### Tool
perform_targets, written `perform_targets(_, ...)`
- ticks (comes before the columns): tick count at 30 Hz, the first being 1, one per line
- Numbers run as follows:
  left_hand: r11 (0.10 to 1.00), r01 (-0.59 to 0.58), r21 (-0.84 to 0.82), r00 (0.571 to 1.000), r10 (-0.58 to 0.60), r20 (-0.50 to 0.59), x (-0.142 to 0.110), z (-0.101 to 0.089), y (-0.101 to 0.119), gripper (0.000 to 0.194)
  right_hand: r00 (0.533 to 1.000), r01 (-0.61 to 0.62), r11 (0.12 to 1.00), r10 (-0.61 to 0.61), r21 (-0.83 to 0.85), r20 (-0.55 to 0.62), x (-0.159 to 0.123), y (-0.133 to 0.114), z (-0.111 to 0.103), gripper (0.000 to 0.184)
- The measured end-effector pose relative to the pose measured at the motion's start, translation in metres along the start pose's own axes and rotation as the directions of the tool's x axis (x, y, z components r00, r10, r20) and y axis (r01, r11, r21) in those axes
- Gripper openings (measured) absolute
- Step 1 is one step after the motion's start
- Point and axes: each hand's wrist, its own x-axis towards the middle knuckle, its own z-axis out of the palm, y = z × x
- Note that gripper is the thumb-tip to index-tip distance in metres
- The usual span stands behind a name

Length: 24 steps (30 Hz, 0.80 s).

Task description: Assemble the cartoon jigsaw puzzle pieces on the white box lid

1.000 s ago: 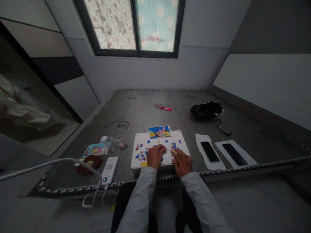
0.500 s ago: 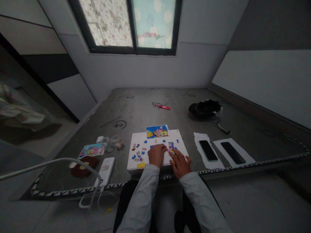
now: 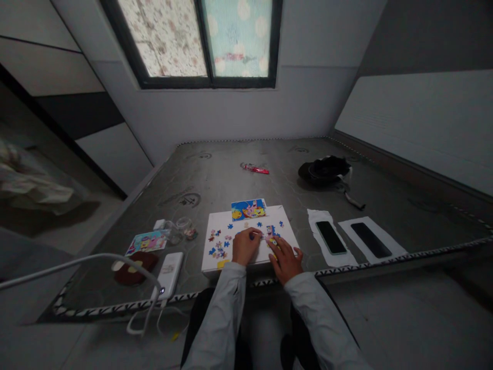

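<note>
A white board point(image 3: 287, 231) lies near the front edge of a grey mattress point(image 3: 231, 174), with several loose blue and pink puzzle pieces point(image 3: 217, 249) scattered on it. My left hand point(image 3: 245, 247) rests on the board, fingers curled and pinched on a small puzzle piece. Just to its right, my right hand point(image 3: 284, 257) lies with its fingers pressed on a small joined cluster of pieces point(image 3: 271, 232). A colourful cartoon picture point(image 3: 248, 209) lies at the board's far edge.
Two dark phones point(image 3: 330, 237) point(image 3: 368, 239) lie on white paper to the right. On the left are a white power bank point(image 3: 168, 268) with cable, a dark red pouch point(image 3: 131, 263), a picture card point(image 3: 148, 241) and small jars point(image 3: 185, 227). Farther back lie a black bundle point(image 3: 325, 170) and a red wrapper point(image 3: 254, 168).
My left hand shifted slightly forward and left over the board; my right hand drew in beside the joined pieces. The camera view drifted a little.
</note>
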Motion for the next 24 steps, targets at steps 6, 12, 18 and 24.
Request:
perform_targets(6, 0.997, 0.022, 0.069, 1.000, -0.022, 0.006, -0.0025, 0.0012, 0.0018, 0.019, 1.000, -0.001, 1.000, 0.001, -0.005, 0.003, 0.0000, -0.0005, -0.0001, 0.047)
perform_targets(12, 0.992, 0.016, 0.122, 1.000, -0.017, 0.003, -0.0032, 0.0039, 0.0031, 0.018, 1.000, -0.017, 1.000, 0.017, 0.002, -0.004, 0.0001, -0.0003, 0.0015, 0.046)
perform_targets(18, 0.989, 0.045, 0.138, 0.999, -0.048, 0.019, -0.0044, 0.0032, 0.0036, 0.018, 1.000, -0.009, 1.000, 0.009, -0.025, -0.015, -0.0001, 0.0000, 0.0032, 0.046)
perform_targets(24, 0.988, 0.047, 0.145, 0.999, -0.043, -0.031, -0.0052, 0.0088, 0.0008, 0.015, 1.000, -0.006, 1.000, 0.006, -0.024, -0.020, 0.0001, -0.0011, 0.0014, 0.046)
